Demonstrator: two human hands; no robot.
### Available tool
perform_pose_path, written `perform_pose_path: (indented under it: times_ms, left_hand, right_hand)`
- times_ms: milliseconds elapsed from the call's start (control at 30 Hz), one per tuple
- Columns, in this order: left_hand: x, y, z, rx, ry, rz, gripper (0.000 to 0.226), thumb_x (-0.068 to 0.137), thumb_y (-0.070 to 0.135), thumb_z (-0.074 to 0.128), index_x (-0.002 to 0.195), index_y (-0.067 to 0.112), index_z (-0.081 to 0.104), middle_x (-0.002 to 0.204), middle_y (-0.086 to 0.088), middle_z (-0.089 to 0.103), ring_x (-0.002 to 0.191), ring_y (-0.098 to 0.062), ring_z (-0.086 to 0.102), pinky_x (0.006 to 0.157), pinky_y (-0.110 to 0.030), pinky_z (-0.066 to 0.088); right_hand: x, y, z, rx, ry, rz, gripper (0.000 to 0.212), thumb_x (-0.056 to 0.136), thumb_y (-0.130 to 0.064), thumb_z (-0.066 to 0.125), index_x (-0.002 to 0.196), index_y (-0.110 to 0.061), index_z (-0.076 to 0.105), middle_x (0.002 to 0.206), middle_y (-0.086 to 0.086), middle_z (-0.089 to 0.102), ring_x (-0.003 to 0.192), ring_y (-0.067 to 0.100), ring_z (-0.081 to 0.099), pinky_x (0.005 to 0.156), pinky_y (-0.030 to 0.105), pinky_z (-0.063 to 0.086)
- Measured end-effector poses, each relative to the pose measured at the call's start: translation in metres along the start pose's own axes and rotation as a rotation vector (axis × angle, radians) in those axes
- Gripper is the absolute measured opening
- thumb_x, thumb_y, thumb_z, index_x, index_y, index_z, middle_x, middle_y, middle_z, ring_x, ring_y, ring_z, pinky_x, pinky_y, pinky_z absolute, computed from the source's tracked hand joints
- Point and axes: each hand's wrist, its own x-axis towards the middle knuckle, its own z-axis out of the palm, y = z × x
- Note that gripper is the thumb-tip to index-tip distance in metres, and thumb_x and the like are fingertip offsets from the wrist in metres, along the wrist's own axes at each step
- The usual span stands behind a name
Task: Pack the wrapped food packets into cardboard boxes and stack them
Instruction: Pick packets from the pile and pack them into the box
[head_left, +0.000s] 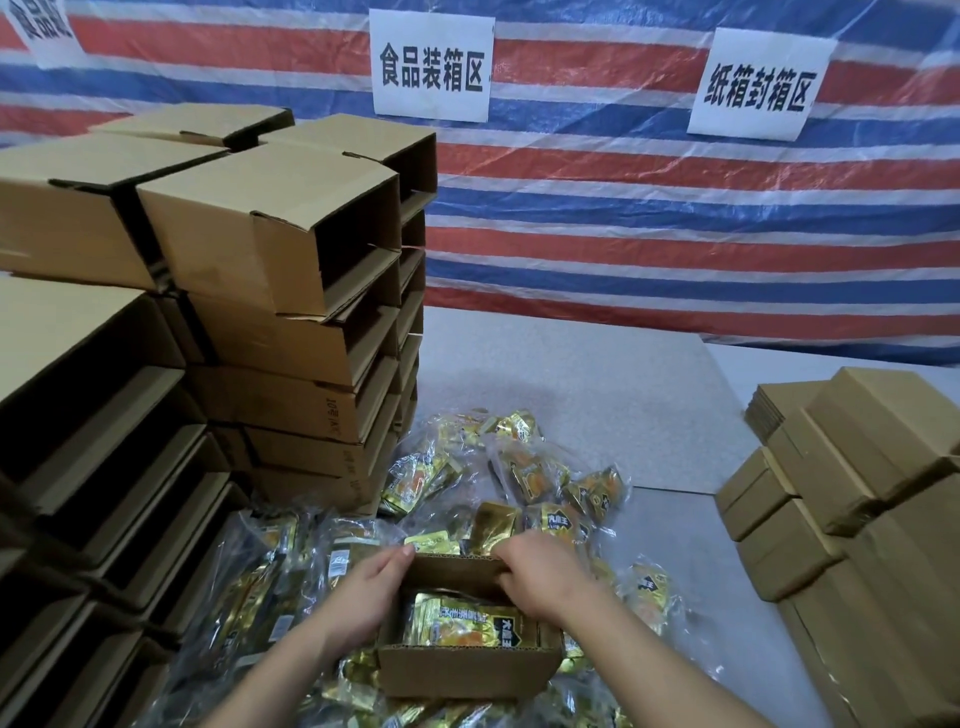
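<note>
Striped red, white and blue tarpaulin (649, 218) hangs behind my grey table (597, 389), with paper signs pinned to it. Near its front edge I have a small open cardboard box (467, 670) sitting on a heap of gold-wrapped packets (519, 483), one packet (470, 626) already lying flat inside. My left hand (369, 597) rests on the box's left wall, fingers fairly straight along the far corner; my right hand (535, 577) curls over the far wall — gripping its rim or flap, I judge.

What worries me is the footing: the box sits on slippery wrappers, not on the table, so a push on the flap could make it slide or tip and spill the packet. Pulling hard at the far wall could crease the card. To my left the stacked boxes (291, 312) stand tall and slightly uneven — a nudge from my elbow might topple them. Flat cartons (857, 493) wait on the right.
</note>
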Motion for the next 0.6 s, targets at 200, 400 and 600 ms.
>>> perform_pose_path:
  times_ms: [200, 400, 600]
  left_hand:
    - [0.005, 0.018, 0.001, 0.108, 0.029, 0.045, 0.034, 0.104, 0.047, 0.035, 0.097, 0.028, 0.063, 0.103, 0.011, 0.063, 0.093, 0.003, 0.054, 0.071, -0.013, 0.035]
    - [0.028, 0.107, -0.003, 0.163, -0.068, 0.134, 0.051, 0.1, 0.059, 0.035, 0.105, 0.021, 0.069, 0.107, -0.001, 0.067, 0.101, -0.011, 0.061, 0.087, -0.027, 0.045]
    - [0.074, 0.179, 0.05, -0.058, 0.073, 0.175, 0.069, 0.106, 0.051, 0.014, 0.1, 0.018, 0.074, 0.103, -0.007, 0.073, 0.107, -0.024, 0.063, 0.104, -0.043, 0.044]
  right_hand:
    - [-0.009, 0.008, -0.009, 0.079, -0.009, -0.012, 0.007, 0.097, -0.031, 0.057, 0.091, -0.027, 0.059, 0.085, -0.005, 0.055, 0.083, 0.019, 0.055, 0.072, 0.031, 0.043]
    - [-0.027, 0.049, -0.056, 0.242, 0.145, 0.074, 0.032, 0.095, -0.034, 0.059, 0.066, -0.032, 0.045, 0.071, -0.014, 0.051, 0.067, 0.005, 0.05, 0.057, 0.026, 0.035]
    - [-0.038, 0.127, -0.078, 0.362, 0.288, 0.302, 0.019, 0.09, -0.028, 0.056, 0.073, -0.025, 0.052, 0.072, -0.01, 0.054, 0.076, 0.017, 0.053, 0.056, 0.026, 0.034]
